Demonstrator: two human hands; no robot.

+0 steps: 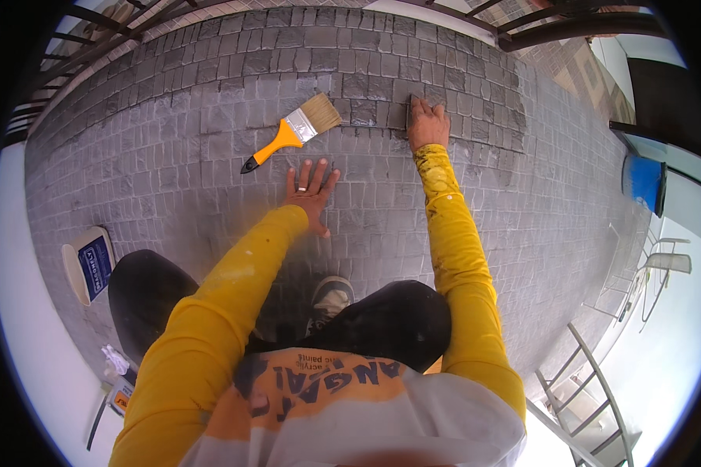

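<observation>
Grey stone-patterned paving spreads out under both hands. My left hand rests flat on it, fingers spread, with a ring on one finger. A wide paintbrush with a yellow handle, black tip and pale bristles lies just beyond that hand, apart from it. Farther out to the right, my right hand is closed and pressed to the stones. A small dark edge shows at its left side; what it holds I cannot make out. The stones around my right hand look darker, with dark joints, than the paler ones nearer me.
A white tub with a blue label stands at the left. Dark railings line the far edge. On the right are a blue bin, a metal chair and a ladder. My shoe is on the paving between my knees.
</observation>
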